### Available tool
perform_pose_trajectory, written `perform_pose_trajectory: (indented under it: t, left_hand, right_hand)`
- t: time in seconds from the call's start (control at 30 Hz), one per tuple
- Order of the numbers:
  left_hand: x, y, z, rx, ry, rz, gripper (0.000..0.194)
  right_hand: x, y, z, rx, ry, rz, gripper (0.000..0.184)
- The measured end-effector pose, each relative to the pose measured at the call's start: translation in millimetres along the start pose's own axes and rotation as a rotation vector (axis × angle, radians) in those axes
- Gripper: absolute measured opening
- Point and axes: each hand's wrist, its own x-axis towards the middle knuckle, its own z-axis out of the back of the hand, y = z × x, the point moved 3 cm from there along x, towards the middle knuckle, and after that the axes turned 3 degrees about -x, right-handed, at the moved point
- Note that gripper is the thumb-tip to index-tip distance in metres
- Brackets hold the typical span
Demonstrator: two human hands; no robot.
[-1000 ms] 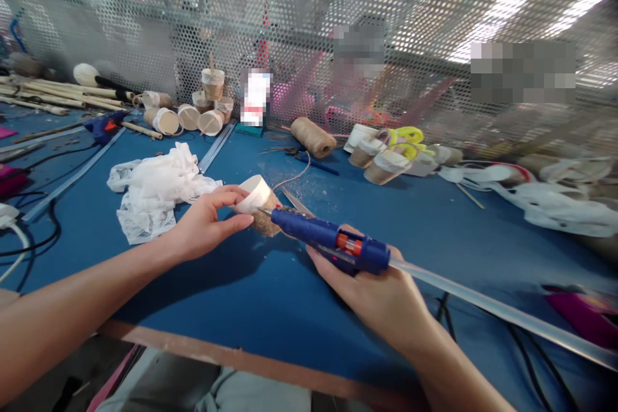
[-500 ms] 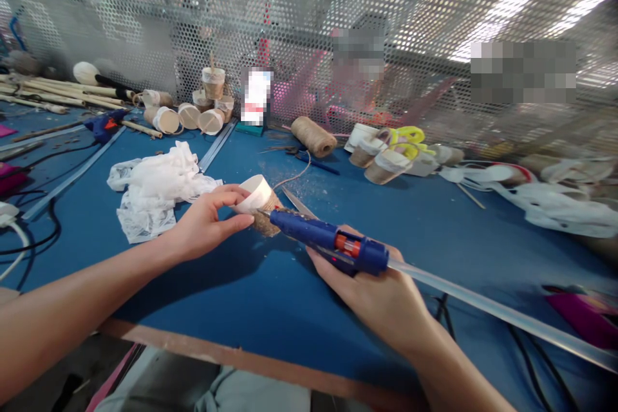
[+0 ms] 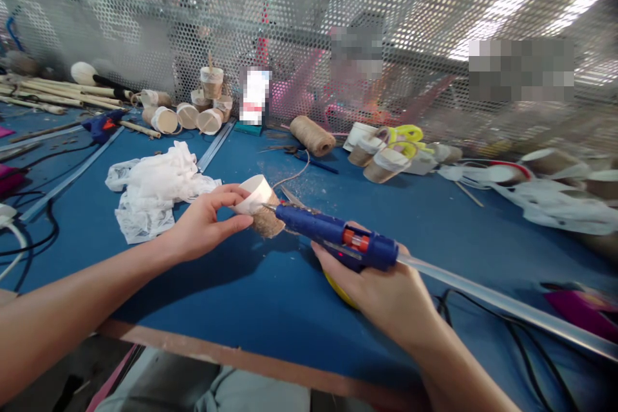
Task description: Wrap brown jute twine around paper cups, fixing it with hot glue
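Note:
My left hand (image 3: pixel 205 225) is closed on a white paper cup (image 3: pixel 254 194) whose lower part is wrapped in brown twine, holding it tilted just above the blue table (image 3: pixel 251 309). My right hand (image 3: pixel 381 293) grips a blue hot glue gun (image 3: pixel 340 238) with a long clear glue stick (image 3: pixel 497 306) sticking out behind. The gun's nozzle touches the cup where the twine meets the white paper. A strand of twine runs from the cup back to a twine spool (image 3: pixel 313 135).
A crumpled white lace cloth (image 3: pixel 152 190) lies left of the cup. Finished twine-wrapped cups (image 3: pixel 197 112) and bamboo sticks (image 3: pixel 62 95) sit at the back left, more cups (image 3: pixel 381 154) and white bags (image 3: pixel 555 203) at the right. Black cables (image 3: pixel 29 232) trail at the left edge. A perforated metal screen (image 3: pixel 309 26) closes the back.
My right hand and the glue gun have shifted slightly to the right and up, the nozzle staying against the cup. The left hand and cup have barely moved.

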Motion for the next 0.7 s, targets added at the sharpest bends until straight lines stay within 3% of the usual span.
perform_pose_trajectory:
  t: [0.7]
  left_hand:
    - [-0.5, -1.7, 0.0, 0.018, -0.007, 0.015, 0.006]
  right_hand:
    - [-0.2, 0.6, 2.6, 0.034, 0.026, 0.024, 0.016]
